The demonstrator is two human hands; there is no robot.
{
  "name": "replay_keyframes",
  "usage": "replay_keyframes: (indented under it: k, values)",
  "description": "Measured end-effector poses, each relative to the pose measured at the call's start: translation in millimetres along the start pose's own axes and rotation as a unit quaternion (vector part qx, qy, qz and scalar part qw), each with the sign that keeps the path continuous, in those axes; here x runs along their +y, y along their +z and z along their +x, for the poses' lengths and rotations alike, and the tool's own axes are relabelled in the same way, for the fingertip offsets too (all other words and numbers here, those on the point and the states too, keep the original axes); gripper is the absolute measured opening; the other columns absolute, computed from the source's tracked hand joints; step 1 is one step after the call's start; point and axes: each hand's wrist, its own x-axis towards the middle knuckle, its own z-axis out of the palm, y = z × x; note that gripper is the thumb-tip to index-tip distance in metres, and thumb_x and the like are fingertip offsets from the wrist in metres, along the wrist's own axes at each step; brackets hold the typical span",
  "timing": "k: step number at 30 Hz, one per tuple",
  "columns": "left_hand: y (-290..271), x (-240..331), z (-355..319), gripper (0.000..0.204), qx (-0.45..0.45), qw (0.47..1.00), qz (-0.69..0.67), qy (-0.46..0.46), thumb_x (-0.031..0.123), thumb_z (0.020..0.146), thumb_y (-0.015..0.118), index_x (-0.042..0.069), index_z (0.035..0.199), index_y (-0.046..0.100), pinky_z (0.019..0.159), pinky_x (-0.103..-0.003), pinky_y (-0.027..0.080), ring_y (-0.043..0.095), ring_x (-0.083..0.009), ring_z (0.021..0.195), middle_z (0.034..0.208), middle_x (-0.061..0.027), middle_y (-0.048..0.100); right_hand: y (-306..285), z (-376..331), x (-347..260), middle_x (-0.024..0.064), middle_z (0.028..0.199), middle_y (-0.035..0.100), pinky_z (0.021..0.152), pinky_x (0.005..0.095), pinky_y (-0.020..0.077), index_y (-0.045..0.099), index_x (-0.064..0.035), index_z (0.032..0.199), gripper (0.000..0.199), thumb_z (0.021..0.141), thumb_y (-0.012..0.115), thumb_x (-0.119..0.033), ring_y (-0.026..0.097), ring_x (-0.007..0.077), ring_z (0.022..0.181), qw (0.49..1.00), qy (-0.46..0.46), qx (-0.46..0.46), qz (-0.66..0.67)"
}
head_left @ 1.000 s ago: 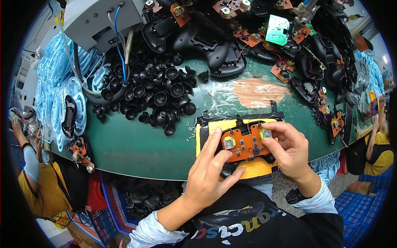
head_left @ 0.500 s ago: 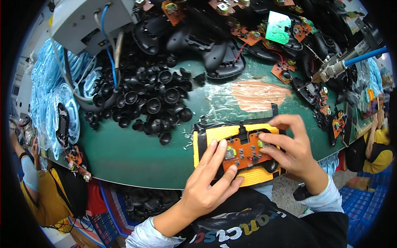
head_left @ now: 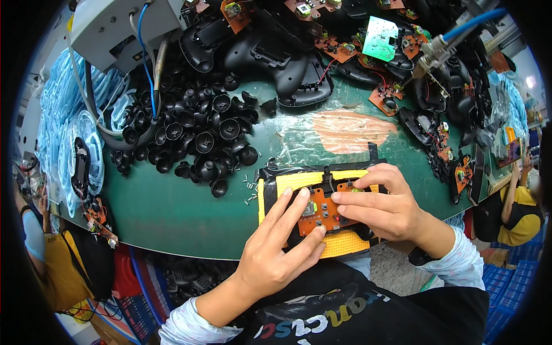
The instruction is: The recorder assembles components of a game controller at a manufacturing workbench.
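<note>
Fingers [head_left: 299, 210] of both hands pressed flat on orange circuit board [head_left: 322, 210], seated in yellow holder [head_left: 287, 185] at worktop [head_left: 172, 213] edge. Could crack or shift under uneven pressure.

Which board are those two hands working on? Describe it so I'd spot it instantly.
On the green table, find the yellow pad at its near edge. The orange circuit board lies there under the left hand and right hand; other orange boards lie far off among black shells.

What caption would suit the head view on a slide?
Both hands, left and right, press an orange circuit board into a jig on a green bench.
</note>
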Motion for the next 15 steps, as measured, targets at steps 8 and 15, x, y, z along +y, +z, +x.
replay_keyframes:
  k: [8,15]
  values:
    - [-2.7,-1.6,-1.3,0.034,0.001,1.0,-0.016,-0.007,0.012,0.065,0.084,0.013,0.097,0.074,0.096,-0.043,0.05,0.057,-0.0421,0.119,0.133,-0.0234,0.056,-5.3,11.9,-1.8,-0.003,0.11,0.07,0.088,0.0407,0.0436,0.068,-0.01,0.096,0.03,0.067,0.073,-0.005,0.057,0.0232,0.091,0.992,0.084,-0.066,0.07]
    - [-5.0,1.8,-6.3,0.027,0.02,1.0,-0.008,0.008,0.014,0.07,0.081,0.009,0.096,0.073,0.096,-0.044,0.05,0.055,-0.0428,0.12,0.133,-0.0248,0.053,0.9,113.4,-8.8,0.0079,0.089,0.066,0.071,0.0408,0.0489,0.066,-0.0062,0.092,0.017,0.076,0.072,-0.007,0.063,0.0283,0.084,0.995,0.019,-0.095,0.014]
